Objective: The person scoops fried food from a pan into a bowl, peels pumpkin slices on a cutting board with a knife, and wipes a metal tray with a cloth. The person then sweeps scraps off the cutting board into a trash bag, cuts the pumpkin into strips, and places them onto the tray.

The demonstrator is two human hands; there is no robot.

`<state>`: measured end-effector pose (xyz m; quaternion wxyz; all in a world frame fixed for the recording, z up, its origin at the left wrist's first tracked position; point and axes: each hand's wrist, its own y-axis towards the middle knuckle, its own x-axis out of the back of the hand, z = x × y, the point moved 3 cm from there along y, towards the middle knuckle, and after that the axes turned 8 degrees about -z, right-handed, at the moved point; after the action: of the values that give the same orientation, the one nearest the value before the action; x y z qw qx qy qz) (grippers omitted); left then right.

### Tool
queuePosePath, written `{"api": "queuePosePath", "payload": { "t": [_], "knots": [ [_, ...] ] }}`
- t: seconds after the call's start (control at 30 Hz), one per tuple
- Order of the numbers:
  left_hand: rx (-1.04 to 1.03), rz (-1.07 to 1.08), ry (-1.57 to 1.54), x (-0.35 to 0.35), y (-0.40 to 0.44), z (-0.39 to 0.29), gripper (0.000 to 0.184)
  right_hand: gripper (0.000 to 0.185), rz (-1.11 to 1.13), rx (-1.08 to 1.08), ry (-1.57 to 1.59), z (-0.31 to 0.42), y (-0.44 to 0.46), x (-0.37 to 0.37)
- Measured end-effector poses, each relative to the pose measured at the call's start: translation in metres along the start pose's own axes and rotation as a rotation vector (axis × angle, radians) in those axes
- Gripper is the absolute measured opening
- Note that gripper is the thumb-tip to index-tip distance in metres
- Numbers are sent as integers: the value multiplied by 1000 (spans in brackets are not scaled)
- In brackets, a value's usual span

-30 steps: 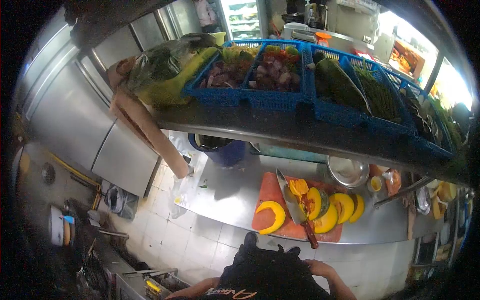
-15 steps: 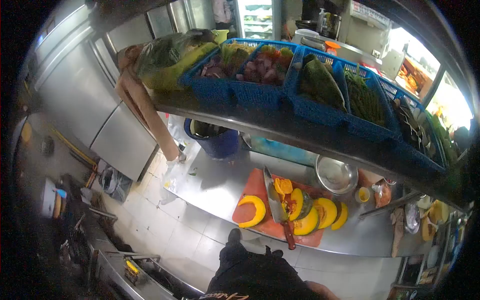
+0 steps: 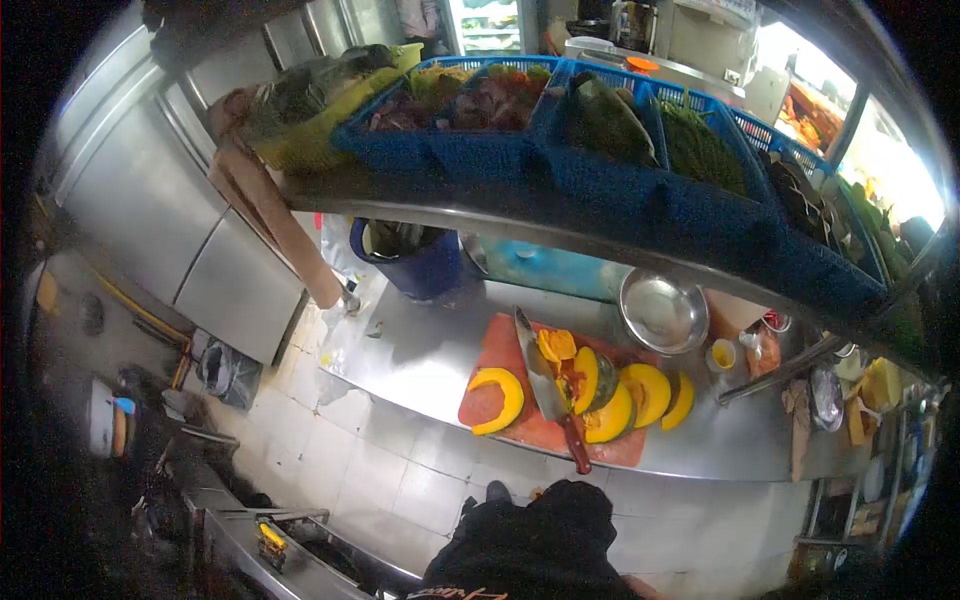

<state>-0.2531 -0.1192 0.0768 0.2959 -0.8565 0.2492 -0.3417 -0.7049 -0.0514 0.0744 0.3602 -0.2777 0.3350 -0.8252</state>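
Neither of my hands shows; only a sliver of skin from my right arm (image 3: 640, 588) appears at the bottom edge, its fingers out of sight. In front of my body, a large kitchen knife (image 3: 541, 378) lies across an orange-red cutting board (image 3: 490, 351), its brown handle (image 3: 576, 447) overhanging the near edge. Left of the blade rests a curved pumpkin slice (image 3: 512, 401). To its right are small orange pumpkin chunks (image 3: 556, 345), a green-rinded pumpkin piece (image 3: 597, 378) and several thick pumpkin slices (image 3: 645, 395).
The board sits on a steel counter (image 3: 410, 365). Behind it stand a blue bucket (image 3: 415, 268), a steel bowl (image 3: 663, 310) and a small cup (image 3: 721, 355). An overhead shelf (image 3: 480, 222) carries blue vegetable baskets (image 3: 600, 175). A steel refrigerator (image 3: 150, 200) stands at left.
The camera view has shifted slightly, so the counter and shelf appear higher and a little left. My legs have moved closer to the counter. The knife and pumpkin pieces keep their places.
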Motion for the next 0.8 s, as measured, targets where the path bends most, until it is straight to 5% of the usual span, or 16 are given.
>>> {"api": "queuePosePath", "payload": {
  "t": [0.37, 0.7, 0.8],
  "knots": [
    [-98, 22, 51, -75, -44, -27, 28, 32, -24, 3, -34, -55, -33, 51],
    [-417, 58, 266, -177, -72, -107, 26, 32, -4, 84, -151, -129, -68, 141],
    [-341, 110, 399, -175, -61, -136, 26, 32, 10, 154, -217, -149, -76, 154]
  ]
}}
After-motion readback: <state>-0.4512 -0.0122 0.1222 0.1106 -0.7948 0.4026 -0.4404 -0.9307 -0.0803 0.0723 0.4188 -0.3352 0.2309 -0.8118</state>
